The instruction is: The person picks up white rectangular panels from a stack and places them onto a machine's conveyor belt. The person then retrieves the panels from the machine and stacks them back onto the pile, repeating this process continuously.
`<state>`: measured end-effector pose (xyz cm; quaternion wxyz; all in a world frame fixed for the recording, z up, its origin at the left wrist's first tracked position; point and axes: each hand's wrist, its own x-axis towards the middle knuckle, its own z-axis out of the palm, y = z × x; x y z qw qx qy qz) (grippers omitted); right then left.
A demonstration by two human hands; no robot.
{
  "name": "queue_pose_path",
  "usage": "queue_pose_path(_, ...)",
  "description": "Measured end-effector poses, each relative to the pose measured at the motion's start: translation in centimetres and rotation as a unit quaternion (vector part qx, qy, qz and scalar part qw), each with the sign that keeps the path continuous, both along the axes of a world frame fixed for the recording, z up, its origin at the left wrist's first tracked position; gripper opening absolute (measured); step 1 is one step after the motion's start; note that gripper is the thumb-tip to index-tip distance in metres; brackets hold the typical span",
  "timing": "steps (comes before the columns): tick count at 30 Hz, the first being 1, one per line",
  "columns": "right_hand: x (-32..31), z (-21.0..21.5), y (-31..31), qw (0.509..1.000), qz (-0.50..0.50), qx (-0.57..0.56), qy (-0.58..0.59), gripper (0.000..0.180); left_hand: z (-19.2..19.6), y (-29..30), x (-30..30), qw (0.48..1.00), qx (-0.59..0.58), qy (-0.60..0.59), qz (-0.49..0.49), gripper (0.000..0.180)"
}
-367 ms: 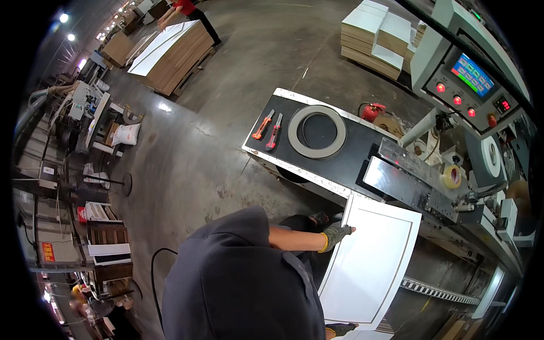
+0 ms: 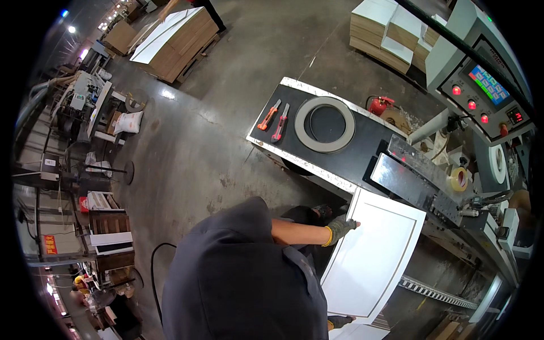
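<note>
A white door panel (image 2: 371, 258) with a grooved frame line lies tilted beside the machine bench, its far corner near the bench's front edge. My left hand (image 2: 341, 230), in a grey glove with a yellow cuff, grips the panel's near long edge, thumb on its face. At the lower end my right hand (image 2: 340, 322), gloved alike and partly hidden by my dark sleeve, holds the short edge. Under that end shows another white panel (image 2: 360, 333).
The bench (image 2: 277, 148) carries two utility knives (image 2: 280, 123), a roll of grey edge banding (image 2: 303, 131) and a tape roll (image 2: 458, 179). A control box (image 2: 481, 85) stands at right. Panel stacks (image 2: 175, 48) and a fire extinguisher (image 2: 379, 105) lie beyond.
The view has shifted slightly, so the bench and machine sit farther right. Both hands keep their hold on the panel. The co-worker at the far stack is now mostly out of view.
</note>
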<state>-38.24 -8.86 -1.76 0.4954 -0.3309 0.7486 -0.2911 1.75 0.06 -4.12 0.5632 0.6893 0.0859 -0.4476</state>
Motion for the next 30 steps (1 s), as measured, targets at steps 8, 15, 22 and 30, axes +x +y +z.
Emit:
queue_pose_path(8, 0.2, -2.0, 0.3, 1.0, -0.014, -0.026, 0.008, 0.069, 1.6, 1.0, -0.7, 0.998, -0.05, -0.032, 0.015, 0.062)
queue_pose_path(15, 2.4, -2.0, 0.5, 1.0, -0.028, -0.014, 0.001, 0.068, 2.9, 1.5, 0.5, 1.0, 0.007, 0.0, 0.008, 0.076)
queue_pose_path(22, 2.7, -1.4, 0.9, 1.0, -0.024, -0.009, 0.005, 0.068, 3.8, 1.7, 0.6, 1.0, 0.018, 0.0, 0.012, 0.077)
queue_pose_path(30, 2.5, -0.4, 1.7, 0.999, -0.038, -0.015, 0.009, 0.067, 5.6, 1.8, 1.7, 1.0, 0.006, -0.028, 0.007, 0.07)
